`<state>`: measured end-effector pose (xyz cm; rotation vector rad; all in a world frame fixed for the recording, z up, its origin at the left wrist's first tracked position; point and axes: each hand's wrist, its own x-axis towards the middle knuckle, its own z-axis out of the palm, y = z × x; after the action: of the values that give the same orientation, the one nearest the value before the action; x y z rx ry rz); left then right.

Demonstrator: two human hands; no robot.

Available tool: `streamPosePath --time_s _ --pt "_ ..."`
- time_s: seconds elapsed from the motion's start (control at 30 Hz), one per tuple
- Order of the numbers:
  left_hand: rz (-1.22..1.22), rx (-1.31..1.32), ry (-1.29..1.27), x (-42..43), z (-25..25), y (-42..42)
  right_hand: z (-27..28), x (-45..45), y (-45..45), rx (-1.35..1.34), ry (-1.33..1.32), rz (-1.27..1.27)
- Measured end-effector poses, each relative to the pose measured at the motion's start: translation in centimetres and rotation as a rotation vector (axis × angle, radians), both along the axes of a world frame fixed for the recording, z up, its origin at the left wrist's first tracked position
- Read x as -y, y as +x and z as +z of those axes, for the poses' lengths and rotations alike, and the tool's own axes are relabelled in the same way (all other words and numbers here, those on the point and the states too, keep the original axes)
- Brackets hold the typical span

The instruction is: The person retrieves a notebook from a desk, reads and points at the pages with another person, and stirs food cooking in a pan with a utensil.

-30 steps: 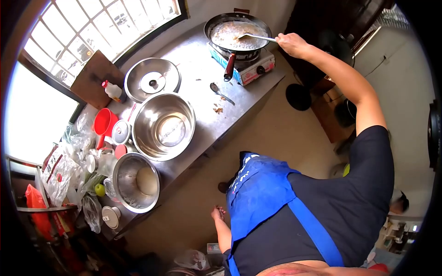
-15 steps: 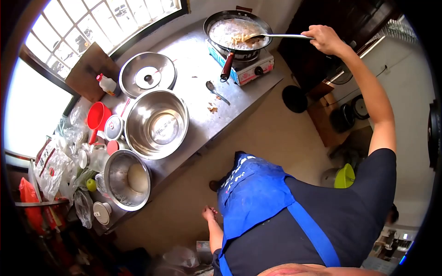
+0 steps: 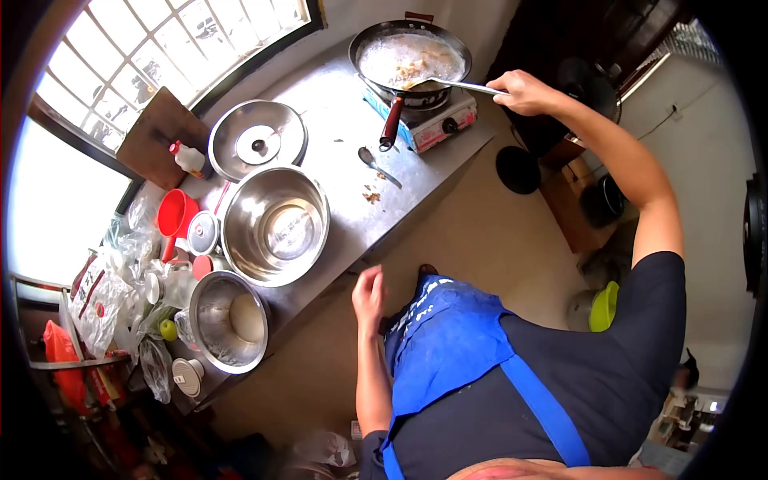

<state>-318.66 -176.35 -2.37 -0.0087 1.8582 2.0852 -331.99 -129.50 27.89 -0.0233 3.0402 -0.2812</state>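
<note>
My right hand is wrapped round the long metal handle of a ladle, whose head dips into bubbling, foamy liquid in a black wok. Pale brown pieces float around it. Under the wok stands a portable gas stove at the counter's far end. My left hand is raised beside the counter's front edge, its fingers bent together; whether they hold anything is too small to tell. Nearest to it is a large steel bowl.
On the steel counter lie a dark spoon and brown crumbs. A steel lid, red ladle, white bottle, smaller bowl with pale contents and plastic bags stand left. A person's head shows at lower right.
My left hand has risen from low by the apron to near the counter edge. My right hand, after swinging outward, has come back toward the wok with the ladle.
</note>
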Motion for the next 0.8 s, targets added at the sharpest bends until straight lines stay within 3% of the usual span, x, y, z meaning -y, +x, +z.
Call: streamPosePath --time_s 0.07,0.13,0.2,0.27,0.43,0.6,0.8 --pt "0.016 -0.386 -0.074 -4.2 1.4 -5.0 -1.5 0.1 0.5 0.016 -0.187 -0.198" --pt "0.072 -0.624 -0.159 -7.7 6.9 -9.3 0.1 0.3 0.8 0.054 -0.255 -0.298" --pt "0.062 -0.622 -0.209 -10.2 10.8 -12.4 2.2 -1.6 0.0 0.259 -0.614 -0.566" --pt "0.133 -0.647 -0.28 -12.3 13.2 -14.8 3.8 -2.7 -0.5 0.248 -0.69 -0.667" --pt "0.216 -0.865 -0.45 -15.9 12.8 -18.8 6.9 -5.3 -1.2 0.189 -0.567 -0.553" --pt "0.181 -0.768 -0.403 -18.0 13.1 -19.5 11.9 -3.8 -2.5 0.31 -0.248 -0.428" --pt "0.272 -0.72 -0.653 -18.9 14.2 -20.0 10.9 -5.7 -6.9 0.386 -0.12 -0.172"
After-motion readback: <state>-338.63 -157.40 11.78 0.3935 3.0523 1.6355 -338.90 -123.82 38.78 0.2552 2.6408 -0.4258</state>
